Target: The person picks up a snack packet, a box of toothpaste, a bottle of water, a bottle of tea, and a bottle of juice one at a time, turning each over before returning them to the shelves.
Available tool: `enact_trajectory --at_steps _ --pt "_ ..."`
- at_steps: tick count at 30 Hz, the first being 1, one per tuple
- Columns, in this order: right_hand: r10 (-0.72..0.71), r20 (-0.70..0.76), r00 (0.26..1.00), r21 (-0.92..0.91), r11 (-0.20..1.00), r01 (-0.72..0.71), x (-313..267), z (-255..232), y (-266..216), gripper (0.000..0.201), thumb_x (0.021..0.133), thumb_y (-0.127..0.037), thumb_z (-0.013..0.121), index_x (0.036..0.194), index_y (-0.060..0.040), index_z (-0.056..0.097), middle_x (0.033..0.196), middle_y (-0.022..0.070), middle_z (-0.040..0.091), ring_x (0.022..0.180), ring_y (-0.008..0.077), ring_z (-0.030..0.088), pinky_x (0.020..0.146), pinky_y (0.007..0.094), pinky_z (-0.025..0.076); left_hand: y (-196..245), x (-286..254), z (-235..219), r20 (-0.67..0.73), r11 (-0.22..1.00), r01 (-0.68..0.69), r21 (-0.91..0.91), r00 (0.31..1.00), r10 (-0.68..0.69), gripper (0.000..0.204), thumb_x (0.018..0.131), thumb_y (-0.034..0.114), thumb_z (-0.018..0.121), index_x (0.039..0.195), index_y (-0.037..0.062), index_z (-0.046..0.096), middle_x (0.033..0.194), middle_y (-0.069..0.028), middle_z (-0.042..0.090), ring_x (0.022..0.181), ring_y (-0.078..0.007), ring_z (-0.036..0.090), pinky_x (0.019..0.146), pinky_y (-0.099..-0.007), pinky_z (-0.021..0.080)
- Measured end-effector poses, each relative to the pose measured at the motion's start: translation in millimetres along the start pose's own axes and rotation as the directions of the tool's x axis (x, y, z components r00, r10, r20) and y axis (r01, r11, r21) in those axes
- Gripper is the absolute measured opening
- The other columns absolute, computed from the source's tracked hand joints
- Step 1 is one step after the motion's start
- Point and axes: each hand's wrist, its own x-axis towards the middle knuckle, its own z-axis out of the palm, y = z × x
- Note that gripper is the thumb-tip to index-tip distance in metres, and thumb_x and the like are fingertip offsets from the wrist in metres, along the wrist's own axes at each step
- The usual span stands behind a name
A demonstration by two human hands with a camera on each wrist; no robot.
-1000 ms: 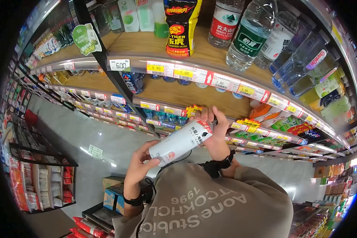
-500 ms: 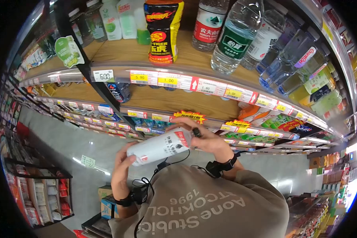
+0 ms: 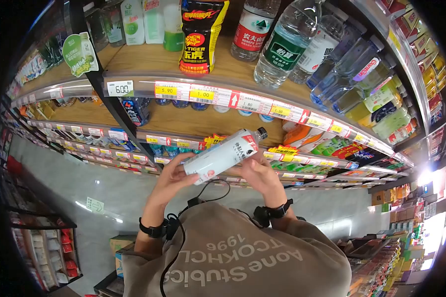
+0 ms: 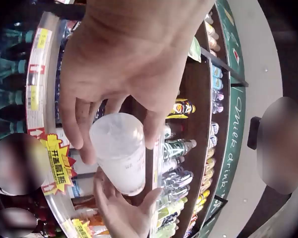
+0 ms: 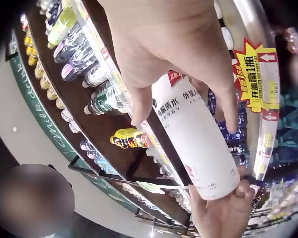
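Observation:
A white drink bottle with a black cap and a red patch near its shoulder is tilted in front of the torso, cap end up and to the right. My left hand grips it near the base, thumb on the near side. Beside the upper part is my right hand, its thumb and fingers spread. From the right wrist, the bottle shows its printed label between that hand's parted thumb and fingers. The left wrist view looks onto the pale bottom of the bottle.
Store shelves with price strips stand ahead. The upper shelf carries a black-and-yellow drink bottle and several water bottles. Snack racks stand on the left, cartons on the right. A cable hangs over the shirt.
My right hand has come off the bottle's cap end and dropped below it, uncovering the cap. The left hand keeps its grip. Half a second ago the bottle lay flatter.

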Motion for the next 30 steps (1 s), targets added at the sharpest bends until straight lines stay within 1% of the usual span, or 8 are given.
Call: enact_trajectory --at_steps 3,6,7,13,16,20,24,30 --pt "0.152 -0.114 0.982 0.175 0.976 -0.13 -0.9 18.9 -2.6 0.057 0.093 -0.014 0.071 0.142 -0.0052 0.043 0.139 0.0158 0.055 0.129 0.0367 0.055 0.108 0.0635 0.044 -1.2 2.7 5.5 0.002 1.0 -0.022 0.02 1.0 0.022 0.068 0.082 0.01 0.083 0.141 0.005 0.05 0.113 -0.0104 0.069 0.101 -0.015 0.066 0.086 -0.029 0.052" --pt "0.135 -0.256 0.957 0.146 0.984 -0.099 0.0 16.3 15.3 0.058 0.092 -0.009 0.07 0.142 -0.0041 0.041 0.139 0.0165 0.055 0.128 0.0367 0.056 0.107 0.0632 0.046 -9.8 -1.5 -0.8 0.033 0.973 -0.085 0.215 0.996 0.08 0.07 0.085 0.007 0.08 0.145 0.0059 0.045 0.114 -0.0114 0.069 0.097 -0.0141 0.066 0.082 -0.0276 0.053" --pt "0.085 -0.26 0.962 0.136 0.989 -0.051 0.2 18.2 15.8 0.057 0.092 -0.007 0.069 0.142 -0.0041 0.041 0.138 0.0165 0.055 0.127 0.0366 0.057 0.105 0.0624 0.047 -12.6 -3.7 -4.3 0.045 0.949 -0.109 0.294 0.994 0.1 0.072 0.085 0.006 0.079 0.147 0.0065 0.043 0.115 -0.0118 0.068 0.095 -0.0138 0.066 0.08 -0.0271 0.053" --pt "-0.251 -0.267 0.93 -0.085 0.968 0.237 12.2 12.3 6.1 0.061 0.088 0.007 0.065 0.143 -0.0037 0.04 0.135 0.0145 0.056 0.125 0.0309 0.058 0.1 0.0506 0.052 -20.6 -20.7 -32.1 -0.06 0.978 -0.193 0.081 0.978 0.198 0.086 0.086 0.001 0.075 0.156 0.0109 0.026 0.121 -0.014 0.066 0.082 -0.0108 0.065 0.07 -0.0244 0.054" --pt "-0.498 -0.28 0.821 -0.279 0.86 0.427 28.9 13.8 -0.2 0.062 0.083 0.013 0.067 0.14 -0.002 0.047 0.129 0.0115 0.061 0.12 0.0238 0.06 0.099 0.0382 0.051 -26.9 -33.4 -50.5 -0.029 0.987 -0.135 0.083 0.99 0.137 0.068 0.088 0.002 0.073 0.148 0.008 0.042 0.113 -0.0123 0.07 0.084 -0.0104 0.064 0.072 -0.0258 0.054" --pt "-0.6 -0.206 0.773 -0.602 0.701 0.383 48.9 4.4 -11.4 0.058 0.078 0.009 0.077 0.131 0.001 0.054 0.126 0.0107 0.064 0.112 0.0193 0.063 0.095 0.0331 0.052 -24.3 -49.6 -53.5 0.001 0.987 -0.119 0.105 0.993 0.12 0.053 0.088 0.004 0.073 0.138 0.0052 0.055 0.108 -0.0097 0.072 0.089 -0.0107 0.064 0.078 -0.0267 0.053" --pt "-0.544 -0.255 0.799 -0.682 0.687 0.25 68.7 0.8 -17.5 0.055 0.075 0.004 0.084 0.122 0.0046 0.055 0.119 0.0151 0.066 0.1 0.0199 0.068 0.089 0.0335 0.055 -14.8 -65.3 -54.6 -0.008 0.98 -0.09 0.178 0.996 0.093 0.053 0.087 0.005 0.074 0.136 0.0043 0.056 0.108 -0.0088 0.072 0.092 -0.0118 0.065 0.082 -0.0273 0.053" --pt "-0.566 -0.105 0.818 -0.763 0.573 0.299 99.0 -12.5 -15.2 0.065 0.078 0.002 0.083 0.131 0.0012 0.045 0.126 0.015 0.06 0.113 0.0239 0.063 0.095 0.0377 0.055 -27.3 -82.4 -68.4 -0.068 0.978 -0.124 0.168 0.988 0.137 0.05 0.087 0.005 0.072 0.134 0.0042 0.058 0.108 -0.0097 0.072 0.094 -0.0149 0.067 0.083 -0.0293 0.054"
